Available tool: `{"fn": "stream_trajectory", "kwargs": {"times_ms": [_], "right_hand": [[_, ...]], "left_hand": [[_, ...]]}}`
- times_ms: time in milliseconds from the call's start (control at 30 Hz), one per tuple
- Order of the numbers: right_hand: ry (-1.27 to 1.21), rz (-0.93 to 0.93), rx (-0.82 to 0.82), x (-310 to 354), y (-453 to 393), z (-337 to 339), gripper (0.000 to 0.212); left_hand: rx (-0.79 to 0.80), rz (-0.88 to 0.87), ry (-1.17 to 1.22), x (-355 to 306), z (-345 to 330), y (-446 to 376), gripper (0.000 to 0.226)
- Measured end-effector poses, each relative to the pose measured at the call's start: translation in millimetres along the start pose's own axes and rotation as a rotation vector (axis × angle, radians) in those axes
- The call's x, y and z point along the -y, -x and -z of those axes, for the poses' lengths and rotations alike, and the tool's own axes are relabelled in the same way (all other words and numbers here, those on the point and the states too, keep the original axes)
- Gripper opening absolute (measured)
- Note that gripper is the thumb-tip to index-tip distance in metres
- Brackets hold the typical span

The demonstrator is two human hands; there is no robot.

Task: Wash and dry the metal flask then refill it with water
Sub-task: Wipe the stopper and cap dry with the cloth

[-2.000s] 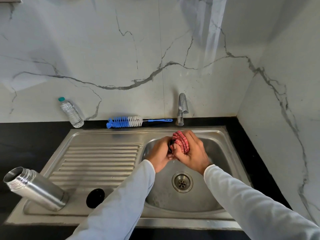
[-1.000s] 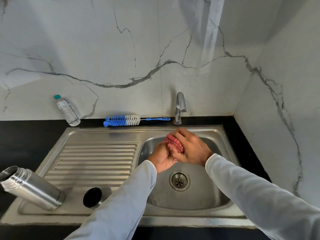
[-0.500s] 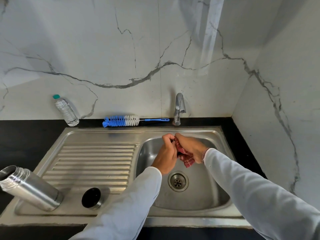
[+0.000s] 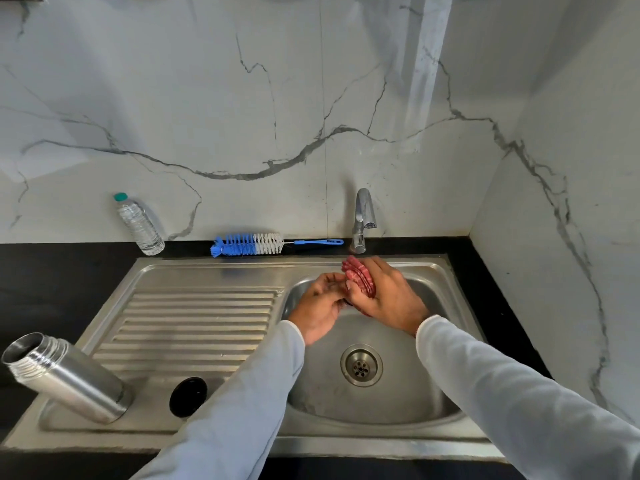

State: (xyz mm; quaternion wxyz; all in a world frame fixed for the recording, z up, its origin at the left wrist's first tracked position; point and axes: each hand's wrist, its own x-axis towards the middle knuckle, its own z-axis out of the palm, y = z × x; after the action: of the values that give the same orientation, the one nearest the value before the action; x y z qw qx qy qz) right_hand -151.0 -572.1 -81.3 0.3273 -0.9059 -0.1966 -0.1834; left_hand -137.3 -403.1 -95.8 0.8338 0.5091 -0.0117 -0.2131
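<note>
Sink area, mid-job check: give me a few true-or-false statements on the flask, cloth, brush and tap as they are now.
1. The flask stands on the drainboard with its mouth open. True.
2. The right hand grips a red cloth over the basin. True.
3. The brush lies in the basin. False: it lies on the counter behind the sink.
4. Water runs from the tap. False: no stream shows.
5. The black cap is on the flask. False: it sits beside it.

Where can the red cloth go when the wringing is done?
The ribbed drainboard is bare between the bottle brush and black cap. The front left corner is crowded by the metal flask and cap.
</note>
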Motion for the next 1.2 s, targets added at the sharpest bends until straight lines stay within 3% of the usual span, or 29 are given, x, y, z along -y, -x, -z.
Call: {"fn": "stream_trajectory", "kwargs": {"times_ms": [133,233,367,533,667,800,967,1067,1200], "right_hand": [[0.043,0.217,-0.005,-5.7,1.5,8.5,0.049],[0.004,0.122,-0.031,-1.5,2.4,8.3,0.047],[-0.092,-0.165,-0.179,5.5,4.6,5.8,0.024],[-0.239,-0.577,-0.254,-3.3,3.6,7.9,0.027],[-0.609,-0.660,-0.296,14.2,8.8,10.4,0.037],[-0.891,-0.734,-0.233,31.9,13.6,2.5,0.047],[-0.905,-0.725,-0.188,47.7,20.4,-17.2,0.042],[-0.989,-0.749,-0.222,56.7,20.7,-23.2,0.046],[-1.083,-0.797,-0.290,60.2,19.4,-27.2,0.058]], "left_hand": [[0.194,0.081,-0.104,-15.5,3.3,9.2,0.025],[0.265,0.143,-0.194,-20.4,3.1,9.2,0.023],[0.029,0.033,-0.367,-20.9,-2.5,9.9,0.011],[-0.179,-0.164,-0.513,-13.4,-1.0,10.2,0.027],[-0.301,-0.265,-0.610,-9.4,-3.3,10.4,0.040],[-0.289,-0.350,-0.706,-3.6,-6.3,7.2,0.035],[-0.316,-0.412,-0.594,5.3,-23.3,15.8,0.028],[-0.363,-0.274,-0.463,13.9,-32.2,24.0,0.042],[-0.283,-0.184,-0.253,15.1,-34.0,26.7,0.043]]}}
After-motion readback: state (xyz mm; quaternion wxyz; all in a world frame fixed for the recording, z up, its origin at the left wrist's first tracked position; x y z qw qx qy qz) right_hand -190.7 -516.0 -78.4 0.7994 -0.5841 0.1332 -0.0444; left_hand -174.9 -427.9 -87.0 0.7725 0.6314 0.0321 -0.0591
